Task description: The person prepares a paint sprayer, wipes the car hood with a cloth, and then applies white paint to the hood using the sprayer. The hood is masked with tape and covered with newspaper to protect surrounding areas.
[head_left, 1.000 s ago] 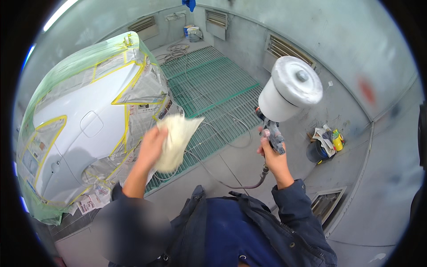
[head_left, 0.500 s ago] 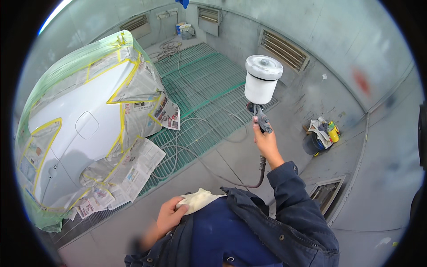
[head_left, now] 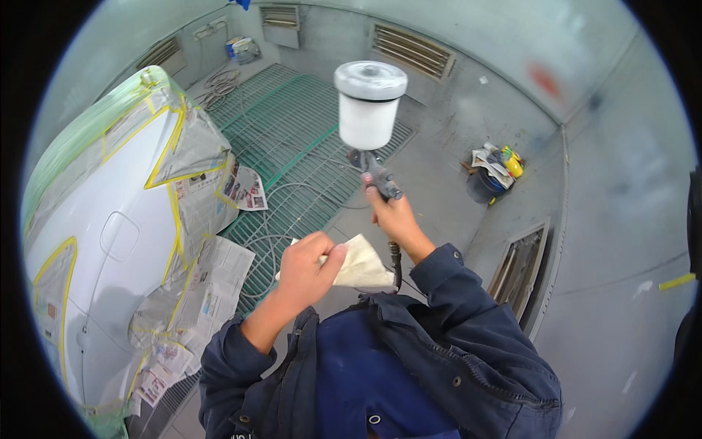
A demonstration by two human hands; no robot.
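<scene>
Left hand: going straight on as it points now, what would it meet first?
Past its own cloth, the left hand would probably meet the spray gun in the right hand, though depth is unclear.

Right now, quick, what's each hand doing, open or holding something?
Left hand: closed, holding a cream cloth.
Right hand: closed around a spray gun with a white cup on top.

A green floor grating (head_left: 257,126) runs toward the far corner, where small containers (head_left: 242,50) stand together. A louvred vent (head_left: 412,53) sits in the pale grey wall (head_left: 468,33), which bears a red smear (head_left: 545,80). Near its foot, a dark bucket (head_left: 483,187) holds crumpled papers (head_left: 496,173) beside a yellow container (head_left: 513,164).
</scene>
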